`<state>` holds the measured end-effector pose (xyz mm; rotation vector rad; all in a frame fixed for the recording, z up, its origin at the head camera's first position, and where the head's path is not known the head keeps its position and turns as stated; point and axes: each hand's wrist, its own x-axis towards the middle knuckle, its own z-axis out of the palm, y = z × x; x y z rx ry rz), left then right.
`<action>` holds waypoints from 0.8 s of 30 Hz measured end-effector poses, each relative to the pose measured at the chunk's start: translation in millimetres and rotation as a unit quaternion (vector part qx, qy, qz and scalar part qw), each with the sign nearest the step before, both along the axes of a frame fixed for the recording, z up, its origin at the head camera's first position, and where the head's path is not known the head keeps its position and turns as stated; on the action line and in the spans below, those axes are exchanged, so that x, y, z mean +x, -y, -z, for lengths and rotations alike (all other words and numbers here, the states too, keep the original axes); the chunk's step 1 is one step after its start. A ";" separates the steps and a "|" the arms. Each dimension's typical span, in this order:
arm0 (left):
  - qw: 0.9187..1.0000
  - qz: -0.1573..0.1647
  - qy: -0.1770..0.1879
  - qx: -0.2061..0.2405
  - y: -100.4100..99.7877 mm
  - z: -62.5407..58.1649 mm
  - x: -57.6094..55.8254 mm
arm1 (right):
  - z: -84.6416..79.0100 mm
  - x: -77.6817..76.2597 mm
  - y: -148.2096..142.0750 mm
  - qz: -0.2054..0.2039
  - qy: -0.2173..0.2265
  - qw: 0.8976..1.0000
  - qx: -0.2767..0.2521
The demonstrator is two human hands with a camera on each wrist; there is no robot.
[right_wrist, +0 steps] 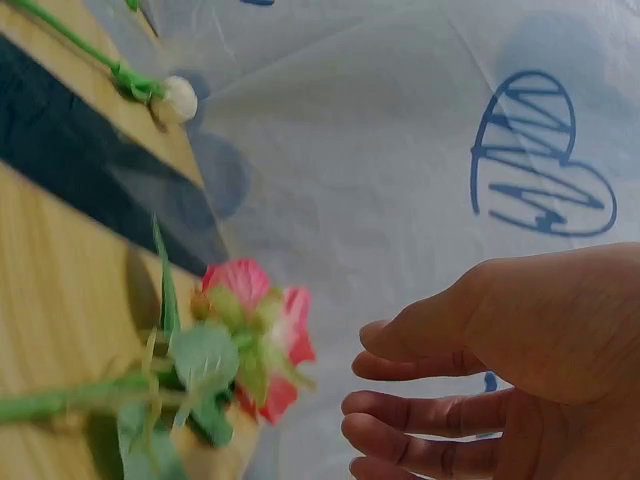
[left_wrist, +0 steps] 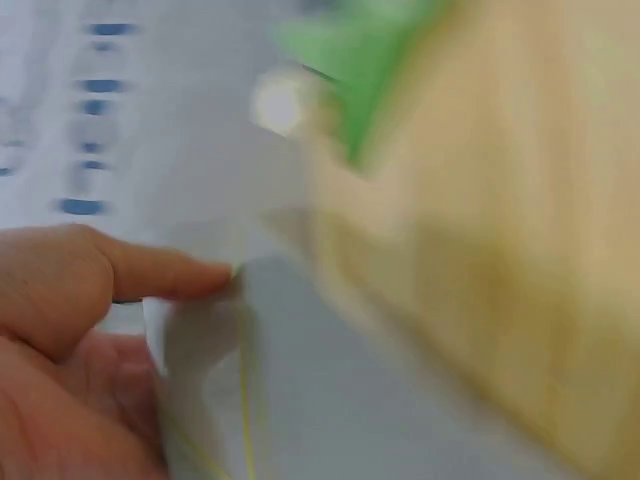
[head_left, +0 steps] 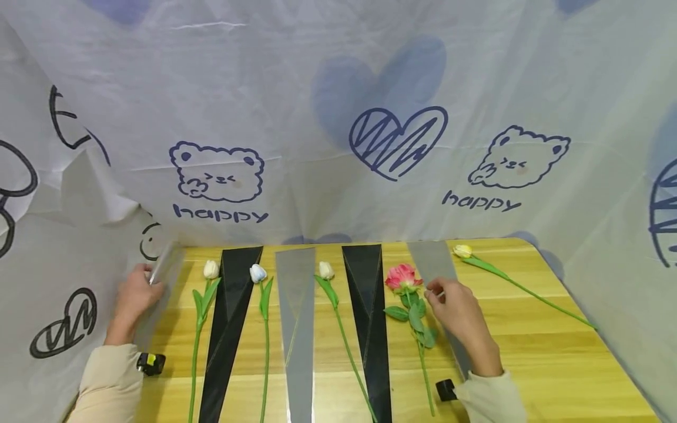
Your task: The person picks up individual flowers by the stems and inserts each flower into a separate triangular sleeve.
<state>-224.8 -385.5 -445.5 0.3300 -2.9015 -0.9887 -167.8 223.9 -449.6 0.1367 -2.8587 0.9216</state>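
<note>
At the table's left edge my left hand [head_left: 138, 294] pinches a translucent grey flower sleeve [head_left: 168, 265]. In the left wrist view its index finger lies along the sleeve [left_wrist: 340, 390], beside a thin gold line. My right hand [head_left: 457, 305] is just right of a pink rose [head_left: 403, 277], fingers loosely bent and holding nothing. Seen from the right wrist, a gap separates the fingertips [right_wrist: 375, 340] from the rose [right_wrist: 290, 330]. The rose lies with its green leaves and stem pointing toward me.
Black sleeves [head_left: 233, 311] and grey sleeves [head_left: 298, 317] alternate with flowers across the wooden table [head_left: 555, 376]. White tulips [head_left: 211, 269], a pale blue tulip [head_left: 258, 273] and a yellow tulip [head_left: 462, 251] lie among them. A printed cloth [head_left: 307, 117] hangs behind.
</note>
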 end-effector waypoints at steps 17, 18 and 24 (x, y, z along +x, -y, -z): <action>0.985 0.040 -0.055 0.156 -15.8 -37.6 37.3 | 2.4 18.6 195.2 -0.158 -0.063 0.984 -0.063; 0.986 0.037 -0.056 0.152 -14.4 -37.3 40.1 | 4.0 19.5 213.3 -0.171 -0.054 0.981 -0.067; 0.987 0.022 -0.069 0.146 -10.1 -35.7 50.6 | 10.7 21.6 303.3 -0.224 0.001 0.973 -0.050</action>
